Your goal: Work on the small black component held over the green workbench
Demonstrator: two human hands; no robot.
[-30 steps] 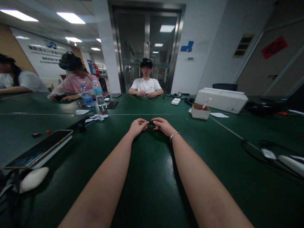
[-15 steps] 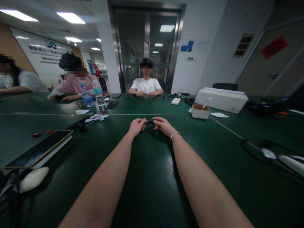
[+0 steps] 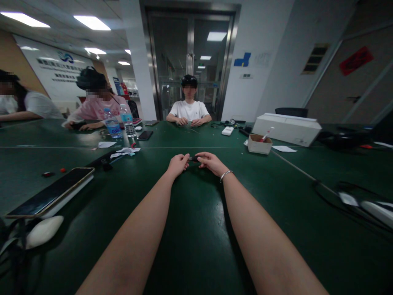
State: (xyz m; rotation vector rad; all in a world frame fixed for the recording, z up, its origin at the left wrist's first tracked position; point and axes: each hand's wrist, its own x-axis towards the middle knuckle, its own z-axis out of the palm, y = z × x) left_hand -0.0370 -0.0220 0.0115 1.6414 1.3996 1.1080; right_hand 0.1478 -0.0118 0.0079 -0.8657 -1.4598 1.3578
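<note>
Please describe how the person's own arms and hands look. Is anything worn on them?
Both forearms are bare, with no sleeves in view and no gloves. The left hand wears nothing that can be seen. The right hand has a thin silver-coloured bracelet around the wrist, a narrow plain band. No rings or watch can be made out at this size.
</note>
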